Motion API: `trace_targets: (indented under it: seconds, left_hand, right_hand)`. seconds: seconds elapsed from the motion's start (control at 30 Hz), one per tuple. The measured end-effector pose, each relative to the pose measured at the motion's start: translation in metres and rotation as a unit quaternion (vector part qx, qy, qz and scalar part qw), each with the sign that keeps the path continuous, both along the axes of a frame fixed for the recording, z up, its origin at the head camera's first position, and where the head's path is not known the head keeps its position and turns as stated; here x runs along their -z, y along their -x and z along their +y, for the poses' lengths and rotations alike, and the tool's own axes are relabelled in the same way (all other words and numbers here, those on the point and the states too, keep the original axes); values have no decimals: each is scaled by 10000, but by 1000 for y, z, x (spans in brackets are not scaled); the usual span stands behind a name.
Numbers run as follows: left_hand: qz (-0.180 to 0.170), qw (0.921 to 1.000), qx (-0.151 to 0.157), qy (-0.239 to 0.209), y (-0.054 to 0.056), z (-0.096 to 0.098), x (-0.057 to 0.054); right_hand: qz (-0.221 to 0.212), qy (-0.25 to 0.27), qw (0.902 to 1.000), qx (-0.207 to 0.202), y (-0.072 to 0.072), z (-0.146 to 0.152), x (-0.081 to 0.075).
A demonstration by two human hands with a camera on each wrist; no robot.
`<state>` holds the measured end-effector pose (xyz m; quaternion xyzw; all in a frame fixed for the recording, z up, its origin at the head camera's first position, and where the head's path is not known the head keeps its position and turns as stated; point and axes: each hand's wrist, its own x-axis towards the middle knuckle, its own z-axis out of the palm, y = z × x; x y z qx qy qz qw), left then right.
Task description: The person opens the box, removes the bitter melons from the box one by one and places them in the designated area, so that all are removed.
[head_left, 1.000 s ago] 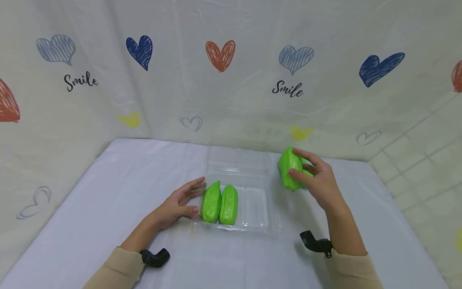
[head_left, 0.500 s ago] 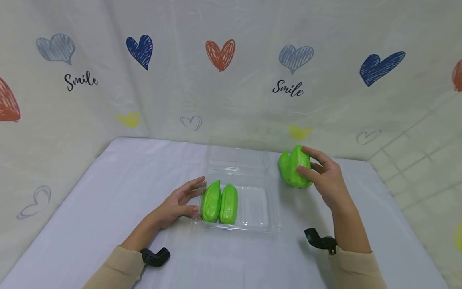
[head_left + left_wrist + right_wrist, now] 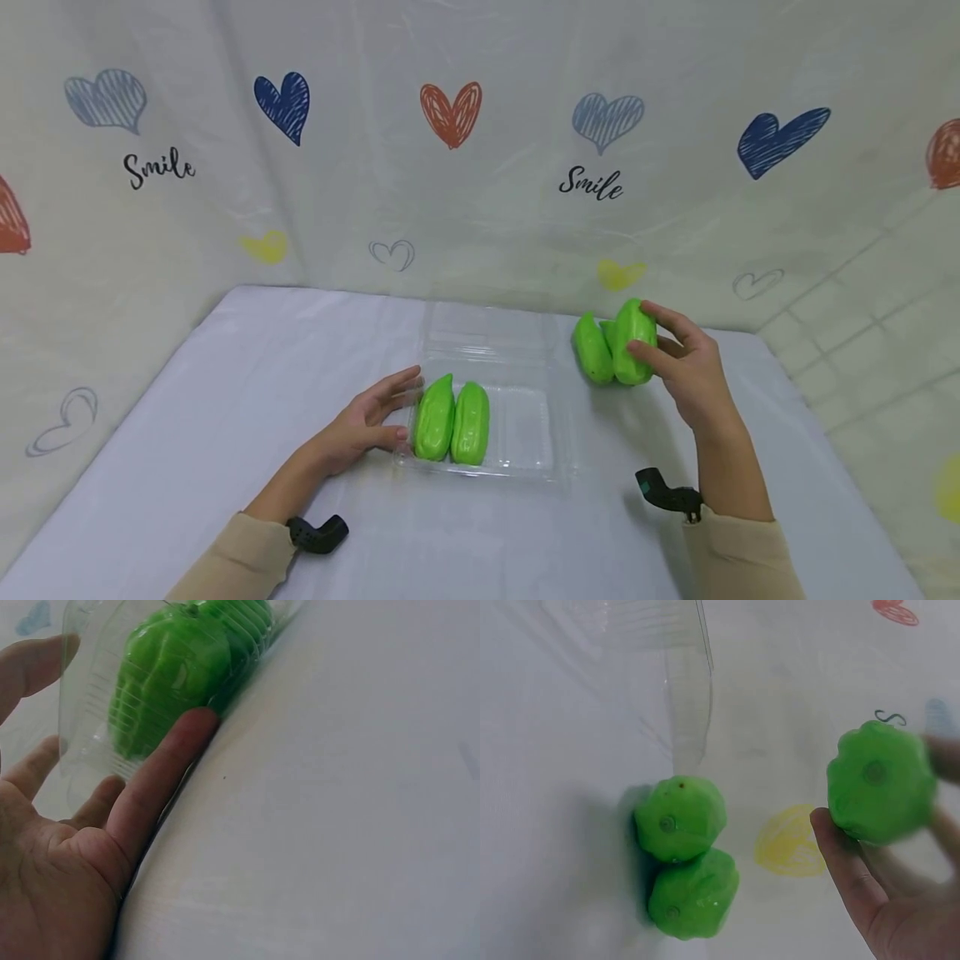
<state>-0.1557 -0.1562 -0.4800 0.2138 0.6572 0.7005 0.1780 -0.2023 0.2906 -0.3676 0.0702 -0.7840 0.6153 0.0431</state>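
My right hand (image 3: 693,375) holds a green ribbed gourd (image 3: 634,343) between thumb and fingers. The right wrist view shows this gourd (image 3: 877,784) end-on, raised over two more on the table, a gourd (image 3: 681,819) and a second gourd (image 3: 695,894) lying side by side. In the head view, one of them (image 3: 592,348) is plain and the other is mostly hidden. My left hand (image 3: 367,425) touches the left side of a clear plastic box (image 3: 528,429), its fingers fairly straight. Two similar gourds lie in the box's left half, a left one (image 3: 435,418) and a right one (image 3: 470,423).
The box's hinged lid (image 3: 487,332) lies open towards the back. A white cloth covers the table (image 3: 247,392). Behind it hangs a pale sheet (image 3: 510,217) printed with hearts. Each wrist carries a small black camera, such as the right camera (image 3: 667,493).
My right hand has moved right with its gourd, uncovering the one at the left behind it. My left hand stays at the box. The head view has shifted slightly.
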Motion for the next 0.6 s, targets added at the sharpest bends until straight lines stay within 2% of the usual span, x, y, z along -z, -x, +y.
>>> trace_targets:
  seconds: [0.27, 0.43, 0.6]
  left_hand:
    - [-1, 10000, 43, -61, 1, 0, 1]
    - [-33, 10000, -11, 1, 0, 0, 0]
    - [-65, 10000, -28, 6, -1, 0, 0]
  right_hand:
    - [-80, 177, 9996, 209, 5, 7, 6]
    - [-129, 61, 9994, 313, 6, 8, 7]
    - [-132, 254, 9990, 350, 6, 12, 8]
